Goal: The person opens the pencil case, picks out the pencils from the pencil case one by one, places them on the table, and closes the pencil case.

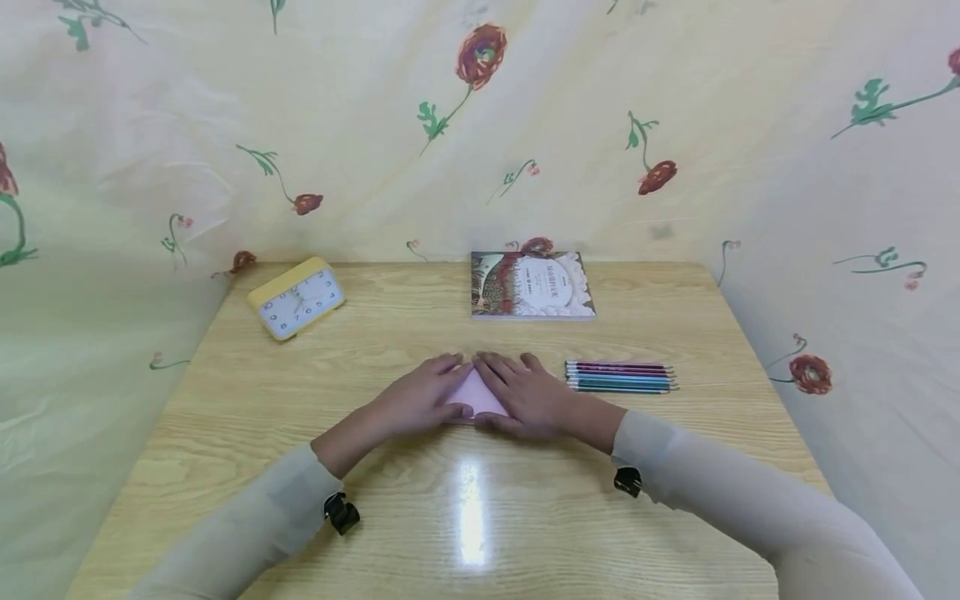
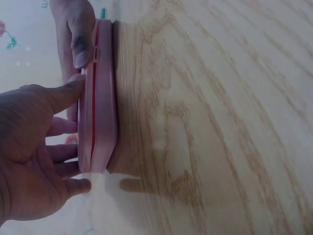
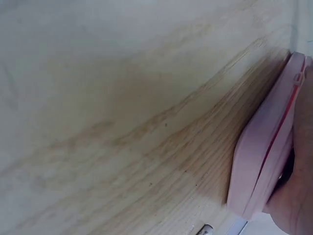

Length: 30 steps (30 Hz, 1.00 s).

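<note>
A pink case (image 1: 476,395) with rounded corners lies on the table under both hands. A red line runs along its side seam, and a small clasp shows on its front edge in the left wrist view. My left hand (image 1: 420,395) rests on the left part of the lid, its thumb along the near edge and its fingers stretched toward the far side. On the right part lies my right hand (image 1: 528,397), fingers extended over the lid and thumb near the front edge. The right wrist view shows the case's side (image 3: 264,142) with that hand mostly cut off.
To the right of the case several pencils (image 1: 621,377) lie side by side. A book (image 1: 532,285) lies at the back of the wooden table (image 1: 360,500), and a yellow clock (image 1: 300,300) stands back left. Flowered cloth (image 1: 360,117) hangs behind.
</note>
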Tool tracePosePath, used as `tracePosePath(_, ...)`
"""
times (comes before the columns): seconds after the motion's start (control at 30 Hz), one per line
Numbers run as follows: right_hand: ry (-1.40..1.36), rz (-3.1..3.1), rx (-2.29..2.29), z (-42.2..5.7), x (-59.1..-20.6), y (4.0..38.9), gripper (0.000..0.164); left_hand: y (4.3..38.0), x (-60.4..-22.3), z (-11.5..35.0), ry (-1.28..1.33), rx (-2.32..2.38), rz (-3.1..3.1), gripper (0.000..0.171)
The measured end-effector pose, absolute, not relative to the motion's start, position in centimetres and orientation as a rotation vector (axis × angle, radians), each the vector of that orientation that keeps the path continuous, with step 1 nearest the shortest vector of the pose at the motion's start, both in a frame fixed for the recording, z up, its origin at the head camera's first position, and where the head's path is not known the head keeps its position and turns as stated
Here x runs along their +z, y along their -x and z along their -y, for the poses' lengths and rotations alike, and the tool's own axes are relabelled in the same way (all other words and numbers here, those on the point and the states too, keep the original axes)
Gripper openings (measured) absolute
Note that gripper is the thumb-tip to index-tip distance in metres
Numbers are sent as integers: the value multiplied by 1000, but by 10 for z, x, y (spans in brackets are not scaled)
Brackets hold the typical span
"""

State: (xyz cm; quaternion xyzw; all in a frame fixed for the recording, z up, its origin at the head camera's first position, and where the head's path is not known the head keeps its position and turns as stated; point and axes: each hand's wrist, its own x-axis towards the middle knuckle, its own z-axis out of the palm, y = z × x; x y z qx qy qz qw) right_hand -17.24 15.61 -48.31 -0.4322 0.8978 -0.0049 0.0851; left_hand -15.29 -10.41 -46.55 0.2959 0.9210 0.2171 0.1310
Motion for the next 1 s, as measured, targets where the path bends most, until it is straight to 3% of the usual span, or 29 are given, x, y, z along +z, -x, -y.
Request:
tracePosePath(0.17,1328,-2698,2,-153,-487,179,103,153,-462,103,-838,620,-2682,83)
tracePosePath(1.0,1361,-2761,59,-156,-494,169,104,140,-465,98,-796,654,-2719,86)
